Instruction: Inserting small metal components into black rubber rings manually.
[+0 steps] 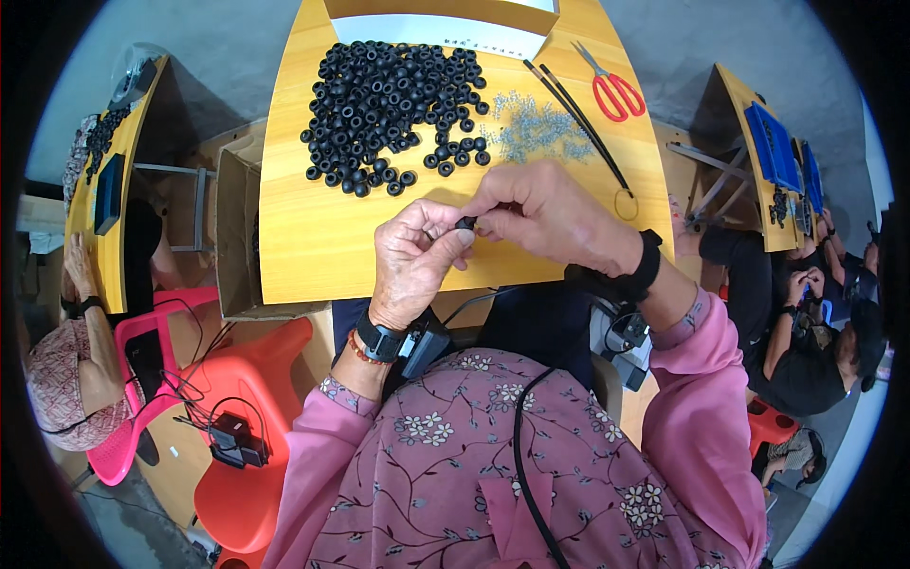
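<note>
Above the near edge of the yellow table, my two hands meet. My left hand (414,256) pinches a small black ring-like piece (465,223) between thumb and forefinger. My right hand (550,216) is closed too, its thumb and fingertips pressed together against that piece; what they pinch is hidden. Just beyond my hands lies a wide heap of the same black round pieces with holes (393,100), a few of them loose at its near side. To the right of the heap is a scatter of tiny clear bits (536,130).
Red-handled scissors (616,97) and thin black sticks (583,119) lie at the table's right. A white box (441,33) stands at the far edge, a cardboard box (239,228) left of the table. People work at tables on both sides; an orange chair (248,417) is at left.
</note>
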